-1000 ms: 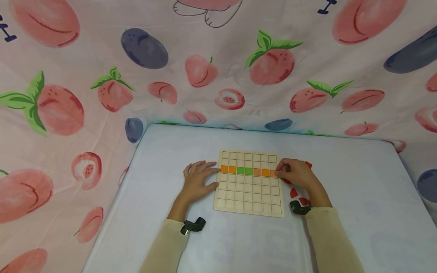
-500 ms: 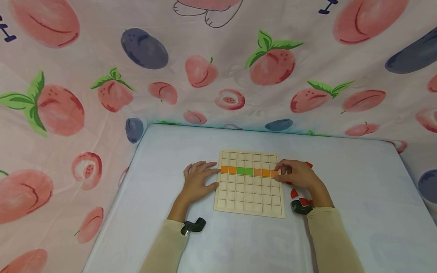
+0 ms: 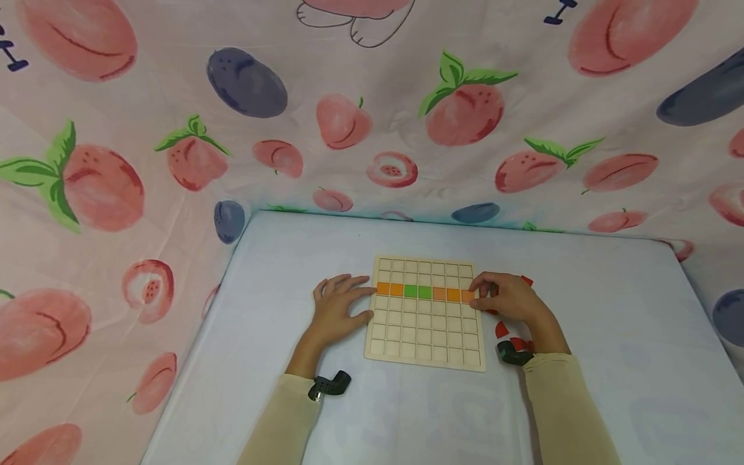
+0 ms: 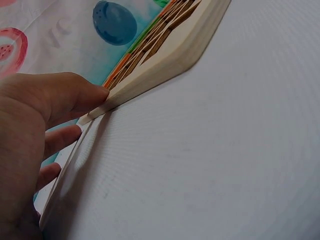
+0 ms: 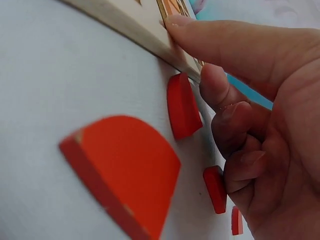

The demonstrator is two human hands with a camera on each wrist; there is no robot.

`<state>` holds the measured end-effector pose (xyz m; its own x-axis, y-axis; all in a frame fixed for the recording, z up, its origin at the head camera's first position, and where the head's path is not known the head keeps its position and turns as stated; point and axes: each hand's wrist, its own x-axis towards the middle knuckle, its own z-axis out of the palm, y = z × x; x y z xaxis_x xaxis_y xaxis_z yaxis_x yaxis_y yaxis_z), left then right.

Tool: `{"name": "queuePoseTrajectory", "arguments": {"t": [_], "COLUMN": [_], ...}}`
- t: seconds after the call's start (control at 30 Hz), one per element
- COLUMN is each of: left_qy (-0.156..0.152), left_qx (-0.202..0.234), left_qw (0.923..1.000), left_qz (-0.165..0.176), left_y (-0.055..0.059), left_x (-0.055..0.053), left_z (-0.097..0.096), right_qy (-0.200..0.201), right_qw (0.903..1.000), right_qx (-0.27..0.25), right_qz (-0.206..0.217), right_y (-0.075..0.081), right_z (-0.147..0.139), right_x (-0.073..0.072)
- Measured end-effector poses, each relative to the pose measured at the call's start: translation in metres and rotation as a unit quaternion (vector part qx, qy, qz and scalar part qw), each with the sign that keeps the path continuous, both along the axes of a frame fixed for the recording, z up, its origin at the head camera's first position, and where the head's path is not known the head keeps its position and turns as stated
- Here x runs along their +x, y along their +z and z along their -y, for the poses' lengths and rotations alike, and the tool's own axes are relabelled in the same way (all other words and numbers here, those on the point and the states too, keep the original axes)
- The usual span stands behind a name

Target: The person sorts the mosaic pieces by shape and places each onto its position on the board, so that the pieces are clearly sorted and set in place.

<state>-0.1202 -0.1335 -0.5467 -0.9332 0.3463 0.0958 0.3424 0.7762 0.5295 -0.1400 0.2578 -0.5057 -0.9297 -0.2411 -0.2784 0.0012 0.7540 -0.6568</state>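
While the left hand [image 3: 334,313] is resting with its fingers spread and its thumb touching the left edge of the wooden board [image 3: 424,336], the right hand [image 3: 508,297] is holding its fingers curled at the opposite edge, the thumb touching the rim just beside the end orange tile [image 3: 467,296]; whether it is pinching anything, I cannot tell. The board is lying on the desk [image 3: 407,413], carrying a row of coloured tiles [image 3: 425,293] from side to side. Red pieces [image 5: 132,162] are lying loose beneath and beside the right hand, so its curled fingers or the black wrist device [image 3: 515,353] are risking scattering them. Uneven pushing could be twisting the board, and a dragging thumb could be dislodging the end tile if it is sitting loosely.
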Motion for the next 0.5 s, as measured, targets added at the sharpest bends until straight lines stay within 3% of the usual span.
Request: {"name": "queuePoseTrajectory", "arguments": {"t": [0.27,0.5], "left_qy": [0.000,0.002], "left_qx": [-0.006,-0.004], "left_qw": [1.0000,1.0000], "left_qz": [-0.001,0.000], "left_y": [-0.001,0.000], "left_x": [0.000,0.000], "left_z": [0.000,0.000], "right_qy": [-0.007,-0.061], "right_qw": [0.9994,0.9981], "right_qx": [-0.030,0.002], "right_qz": [0.014,-0.013], "right_y": [0.010,0.024], "right_z": [-0.010,-0.032], "right_x": [0.000,0.004]}}
